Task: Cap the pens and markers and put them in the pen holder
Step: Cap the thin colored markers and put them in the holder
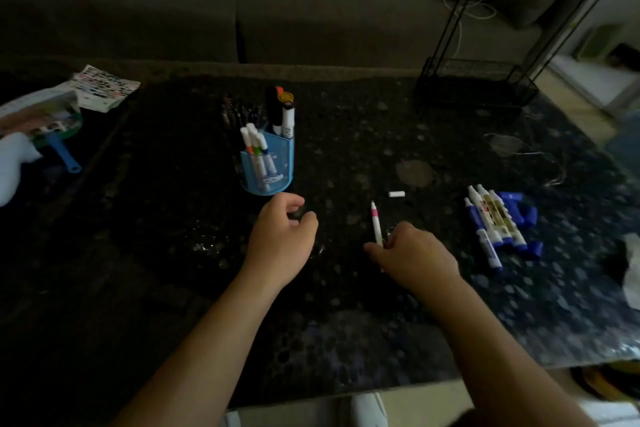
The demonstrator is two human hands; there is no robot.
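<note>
My right hand (415,256) has its fingers closed round the lower barrel of a pink-and-white pen (375,222), low over the tabletop (346,135), near and centre, with its bare tip pointing to the far side. Its small white cap (396,194) lies loose just beyond and right of that tip. My left hand (282,236) hovers to the left with the fingers curled in; in this dimness I cannot tell if they pinch something small or nothing. The blue mesh pen holder (282,163) stands just beyond the left hand, already crowded with white markers and a few thicker ones.

The worries as I see them: the cap is tiny and round, so a clumsy nudge could send it rolling across the slick surface; the open tip could smear my skin or the stone if I drag it; and the holder is full enough that pushing another pen in at a slant might tip it or catch on the ones inside.

The tabletop is dark, speckled and glossy. A row of blue-and-white markers (495,225) lies to the right, a black wire rack (474,90) at the far right, printed papers (104,87) at the far left, and a grey sofa (311,10) beyond, all in low light
</note>
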